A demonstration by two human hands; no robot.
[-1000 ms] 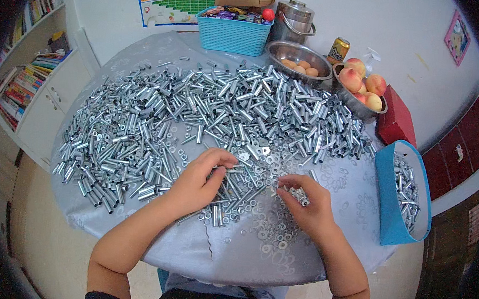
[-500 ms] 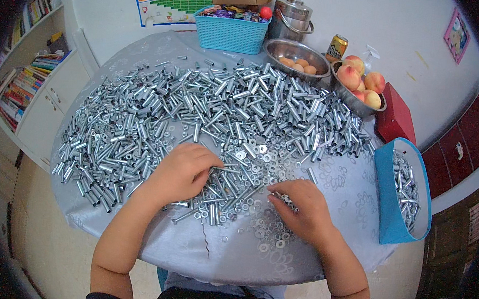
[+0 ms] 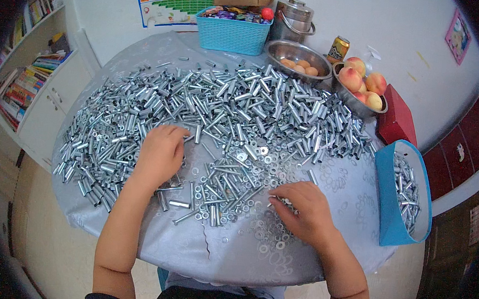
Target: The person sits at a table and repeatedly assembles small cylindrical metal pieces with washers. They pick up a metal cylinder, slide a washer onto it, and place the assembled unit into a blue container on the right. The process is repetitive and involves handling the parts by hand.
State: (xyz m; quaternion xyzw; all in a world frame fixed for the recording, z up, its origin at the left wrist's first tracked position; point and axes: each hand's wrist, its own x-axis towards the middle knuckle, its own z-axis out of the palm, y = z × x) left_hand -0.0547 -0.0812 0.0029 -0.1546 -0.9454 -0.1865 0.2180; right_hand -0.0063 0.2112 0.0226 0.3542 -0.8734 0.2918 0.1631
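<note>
My left hand (image 3: pixel 159 154) reaches into the left-middle of the heap, its bent fingers apart over metal tubes (image 3: pixel 128 90) and bolts; the fingertips are partly hidden. To the right of the small bolt cluster (image 3: pixel 226 179), my right hand (image 3: pixel 303 211) is curled with thumb and fingers drawn together. Small washers show in its grip, and a bright bit of metal is at the fingertips. Loose flat washers (image 3: pixel 281 244) lie beneath and in front of this hand. Nuts and a few short tubes lie along the near edge of the cluster.
A blue fabric bin (image 3: pixel 382 191) holding tubes stands at the table's right edge. At the back are a blue basket (image 3: pixel 230 36), a steel pot (image 3: pixel 291 21), a bowl of eggs (image 3: pixel 273 53), a can (image 3: pixel 339 47), a bowl of peaches (image 3: pixel 382 103) and a red box (image 3: pixel 397 118).
My left hand has moved left and slightly away from me, off the bolt cluster, uncovering bolts and nuts there. My right hand has stayed almost in place.
</note>
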